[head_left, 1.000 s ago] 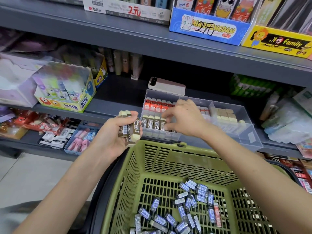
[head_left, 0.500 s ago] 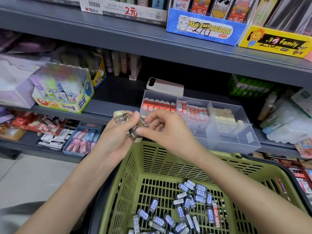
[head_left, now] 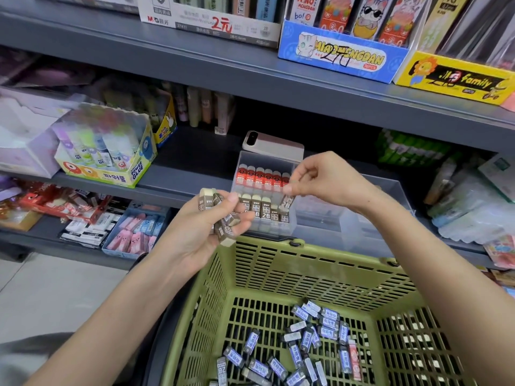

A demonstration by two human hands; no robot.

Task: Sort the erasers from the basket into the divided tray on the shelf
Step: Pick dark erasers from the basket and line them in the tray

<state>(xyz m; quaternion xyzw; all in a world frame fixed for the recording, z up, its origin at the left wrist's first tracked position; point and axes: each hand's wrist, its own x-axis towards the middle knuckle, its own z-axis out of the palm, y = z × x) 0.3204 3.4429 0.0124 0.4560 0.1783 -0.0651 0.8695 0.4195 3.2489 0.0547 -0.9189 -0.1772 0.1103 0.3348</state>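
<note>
Your left hand (head_left: 200, 232) is curled around a bunch of brown erasers (head_left: 223, 221), thumb on top, just left of the tray (head_left: 390, 190). Your right hand (head_left: 326, 182) pinches one tilted eraser (head_left: 287, 203) between thumb and fingertip at the right end of the brown row (head_left: 260, 207) in the front-left compartment. The basket (head_left: 306, 246) rim sits just below both hands, near the tray's front edge, with loose erasers (head_left: 306, 346) on its floor.

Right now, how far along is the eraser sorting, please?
Red erasers and a part-filled brown row stand in the divided tray. The left hand holds a brown bunch; the right hand pinches one brown eraser over that row. Many blue-sleeved erasers wait in the basket.
</note>
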